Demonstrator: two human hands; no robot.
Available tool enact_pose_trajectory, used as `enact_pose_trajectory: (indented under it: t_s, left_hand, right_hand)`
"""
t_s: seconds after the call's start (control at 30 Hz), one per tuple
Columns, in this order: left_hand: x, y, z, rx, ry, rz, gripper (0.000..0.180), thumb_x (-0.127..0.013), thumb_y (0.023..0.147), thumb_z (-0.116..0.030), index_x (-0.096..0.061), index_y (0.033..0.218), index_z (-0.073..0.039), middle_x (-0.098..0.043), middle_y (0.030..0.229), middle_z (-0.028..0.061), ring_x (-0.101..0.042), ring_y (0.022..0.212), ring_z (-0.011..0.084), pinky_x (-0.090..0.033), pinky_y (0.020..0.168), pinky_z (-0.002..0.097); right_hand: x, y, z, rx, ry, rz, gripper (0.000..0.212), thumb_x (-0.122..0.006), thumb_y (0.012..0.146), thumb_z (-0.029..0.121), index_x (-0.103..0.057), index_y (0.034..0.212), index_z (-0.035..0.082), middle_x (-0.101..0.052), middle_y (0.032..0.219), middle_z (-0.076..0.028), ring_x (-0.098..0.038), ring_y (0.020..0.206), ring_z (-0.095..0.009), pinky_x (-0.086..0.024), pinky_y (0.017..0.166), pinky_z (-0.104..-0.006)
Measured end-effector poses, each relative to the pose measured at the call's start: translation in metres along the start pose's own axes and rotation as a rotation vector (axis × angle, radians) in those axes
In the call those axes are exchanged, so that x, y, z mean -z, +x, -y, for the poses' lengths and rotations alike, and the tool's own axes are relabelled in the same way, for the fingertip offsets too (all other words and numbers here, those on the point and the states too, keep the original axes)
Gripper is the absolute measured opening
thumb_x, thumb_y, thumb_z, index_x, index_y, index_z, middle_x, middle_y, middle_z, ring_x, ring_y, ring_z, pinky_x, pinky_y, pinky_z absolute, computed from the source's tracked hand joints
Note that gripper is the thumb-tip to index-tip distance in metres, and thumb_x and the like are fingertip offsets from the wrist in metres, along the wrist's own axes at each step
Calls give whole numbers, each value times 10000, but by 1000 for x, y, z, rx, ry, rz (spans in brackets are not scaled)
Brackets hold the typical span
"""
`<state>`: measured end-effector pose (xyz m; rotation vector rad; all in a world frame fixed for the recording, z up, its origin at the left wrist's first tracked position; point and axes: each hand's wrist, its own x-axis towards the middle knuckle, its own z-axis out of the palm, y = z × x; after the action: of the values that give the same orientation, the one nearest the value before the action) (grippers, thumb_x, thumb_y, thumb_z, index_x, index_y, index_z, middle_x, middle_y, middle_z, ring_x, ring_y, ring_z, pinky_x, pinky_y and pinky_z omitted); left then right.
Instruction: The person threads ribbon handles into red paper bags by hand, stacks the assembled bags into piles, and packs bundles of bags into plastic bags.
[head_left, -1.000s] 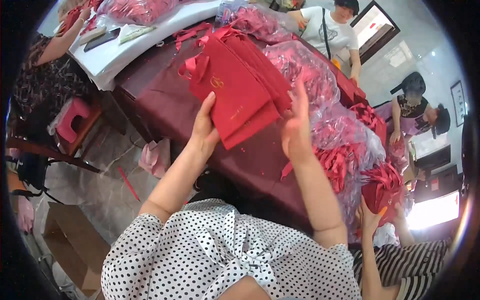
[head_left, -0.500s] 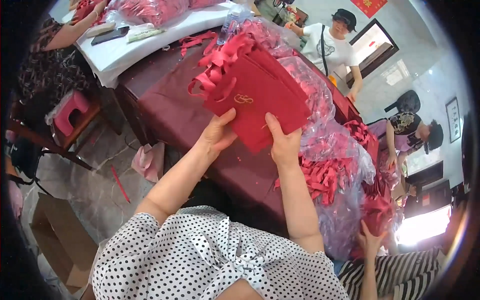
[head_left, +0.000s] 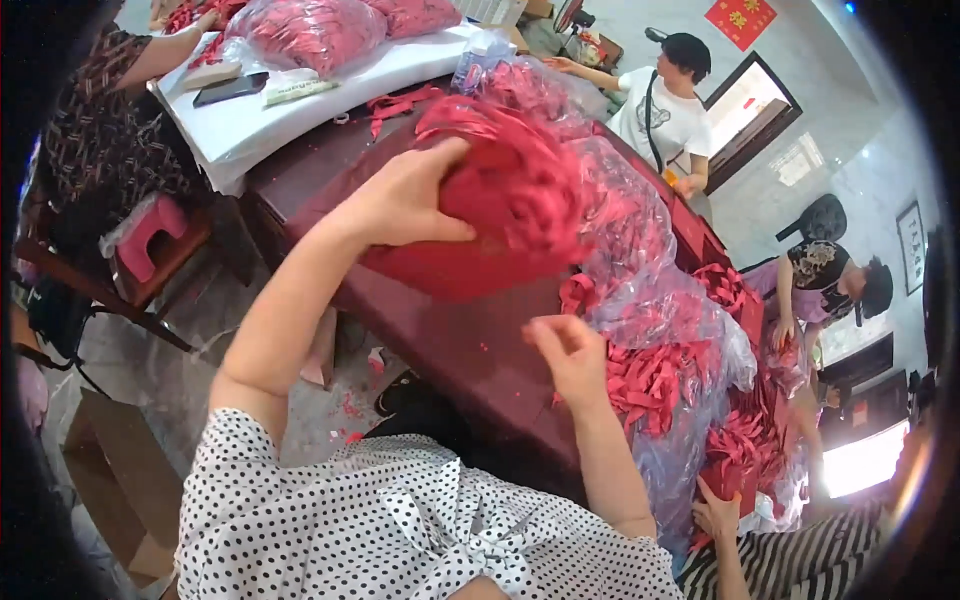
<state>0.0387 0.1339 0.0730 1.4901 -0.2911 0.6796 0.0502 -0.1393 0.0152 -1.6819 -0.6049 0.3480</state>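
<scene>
My left hand [head_left: 400,200] is closed on a stack of red gift bags [head_left: 450,268], gripped from its left side and held above the dark red tablecloth [head_left: 450,345]. Bunched red ribbons [head_left: 515,150] hang over the top of the stack, blurred by motion. Just right of and below the bags, apart from them, is my right hand [head_left: 578,365]. Its fingers are curled in toward the thumb. Whether a small thing sits between those fingertips cannot be made out.
Clear plastic bags full of red ribbons [head_left: 650,375] line the table's right side. A white table [head_left: 215,130] at the back left carries a phone [head_left: 230,88]. Co-workers stand or sit around, one in a white shirt [head_left: 650,115]. An open cardboard box [head_left: 125,480] is on the floor.
My left hand has moved up and left, with the stack tilted over and its ribbons swung right. My right hand has let go of the stack and dropped lower.
</scene>
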Motion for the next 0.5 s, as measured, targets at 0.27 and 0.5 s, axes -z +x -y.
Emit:
enact_pose_trajectory:
  t_s: [0.27, 0.5]
  left_hand:
    - [-68, 35, -31, 19, 1095, 933, 780, -823, 544, -402, -466, 1118, -11, -616, 981, 224, -589, 941, 394, -474, 801, 449]
    - [-90, 43, -26, 38, 1266, 1126, 999, -808, 469, -593, -457, 1183, 10, -596, 1105, 177, -578, 1026, 352, -459, 891, 411]
  right_hand:
    - [11, 7, 48, 435, -232, -419, 129, -618, 863, 36, -600, 984, -8, -612, 917, -48, -571, 784, -100, -464, 701, -230]
    - [62, 34, 57, 667, -453, -444, 536, -360, 973, 430, -500, 1243, -11, -531, 1235, -158, -452, 1175, -274, -311, 1016, -379]
